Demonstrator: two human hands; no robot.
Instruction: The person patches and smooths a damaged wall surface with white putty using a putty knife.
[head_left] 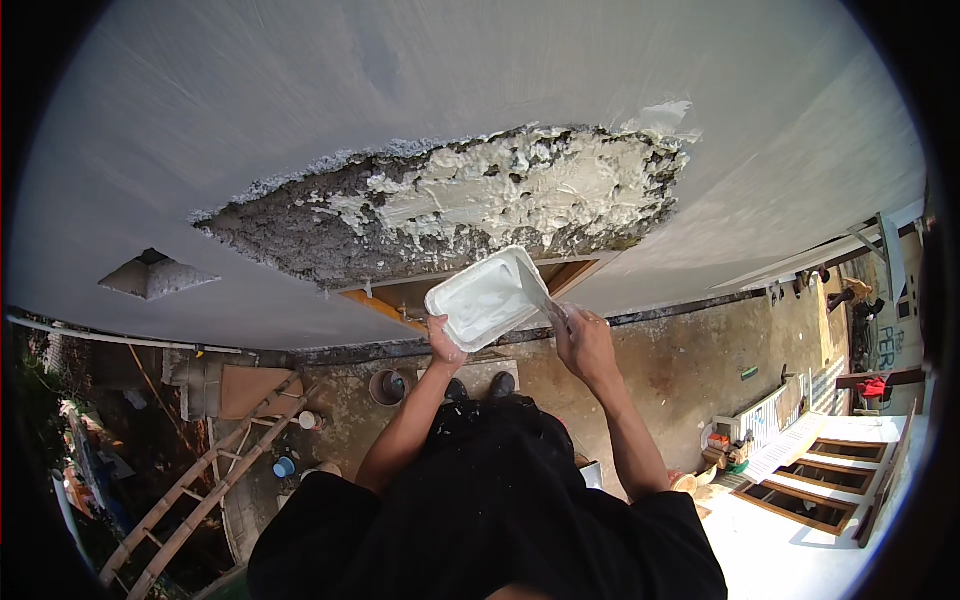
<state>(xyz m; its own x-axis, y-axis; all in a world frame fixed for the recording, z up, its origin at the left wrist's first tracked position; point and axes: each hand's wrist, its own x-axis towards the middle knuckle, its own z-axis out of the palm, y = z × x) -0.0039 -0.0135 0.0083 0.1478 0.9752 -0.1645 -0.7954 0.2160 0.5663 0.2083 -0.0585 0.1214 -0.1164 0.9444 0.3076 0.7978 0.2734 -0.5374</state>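
Observation:
My left hand (443, 341) grips the near left corner of a shallow white rectangular tray (470, 271), with white paste inside. A putty knife (540, 297) is in my right hand (588, 347), its blade angled against the tray's right end. Both hands are in front of my body, below a rough patch (520, 192) in the grey wall (330, 90). Thick white paste covers the patch's middle and right. Its left part shows bare, dark, coarse wall. A wood-framed opening (575, 272) lies just under the patch, partly hidden by the tray.
A square hole (150, 277) pierces the wall at left. A bucket (387, 388) stands by my shoes (502, 386). The wooden ladder (215, 470) leans at lower left, near a small blue bucket (285, 467). Wooden frames (810, 480) lie at lower right.

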